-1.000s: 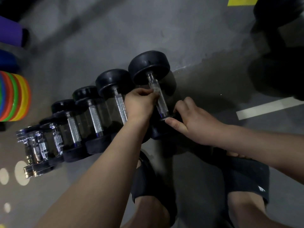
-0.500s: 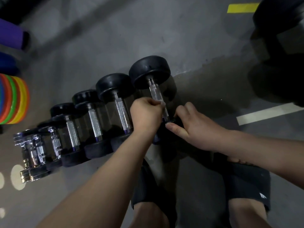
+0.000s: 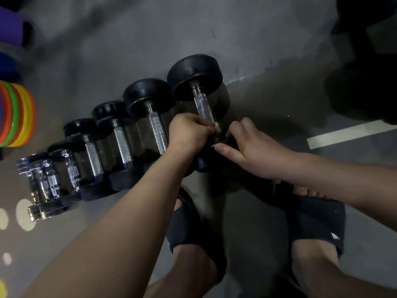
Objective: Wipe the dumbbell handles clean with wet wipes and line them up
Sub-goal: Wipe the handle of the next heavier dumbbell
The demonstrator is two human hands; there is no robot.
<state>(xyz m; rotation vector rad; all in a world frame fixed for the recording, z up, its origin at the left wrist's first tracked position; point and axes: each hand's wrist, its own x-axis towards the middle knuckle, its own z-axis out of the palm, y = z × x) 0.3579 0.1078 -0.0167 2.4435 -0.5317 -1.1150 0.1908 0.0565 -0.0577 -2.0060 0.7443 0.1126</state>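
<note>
Several dumbbells lie side by side in a slanted row on the grey floor, large black ones on the right and small chrome dumbbells (image 3: 43, 181) at the left end. The rightmost black dumbbell (image 3: 194, 76) has a knurled steel handle (image 3: 203, 106). My left hand (image 3: 191, 134) grips the near end of that handle, and a pale sliver, maybe a wet wipe, shows at its fingertips. My right hand (image 3: 251, 147) curls over this dumbbell's near head, thumb stretched toward the left hand. That near head is mostly hidden by both hands.
My feet in black slides (image 3: 315, 222) stand just behind the row. A stack of coloured discs (image 3: 17, 112) and a purple roll (image 3: 10, 26) sit at the left edge. Dark equipment (image 3: 365, 72) fills the upper right, above a white floor line (image 3: 348, 134).
My left hand has slid down the handle from its upper part to the near end. The right hand has stayed on the near head.
</note>
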